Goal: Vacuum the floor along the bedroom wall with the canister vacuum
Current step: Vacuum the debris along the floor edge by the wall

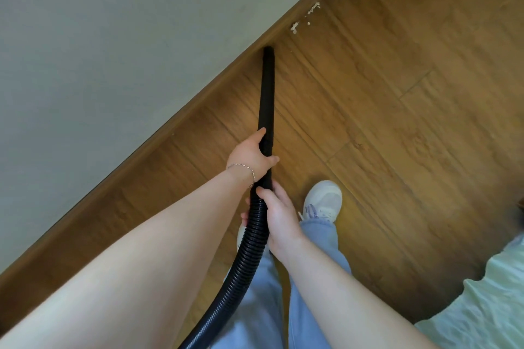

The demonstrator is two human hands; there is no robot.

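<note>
Your left hand (249, 154) curls round the black wand (268, 88); your right hand (279, 215) grips the ribbed hose (251, 246) just behind it. Ahead of both, the wand's tip meets the skirting board (170, 125), white crumbs (295, 27) beyond. Right of your hands, open floor (397, 122) runs to the bedding (482, 306).

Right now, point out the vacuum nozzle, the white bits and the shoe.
vacuum nozzle (268, 93), head view, middle of tube
white bits (294, 27), head view, nearest clump
shoe (326, 194), head view, toe

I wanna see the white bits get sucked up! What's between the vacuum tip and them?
Only bare floor along the baseboard, in the head view. The tip sits apart from the nearest bits.
</note>
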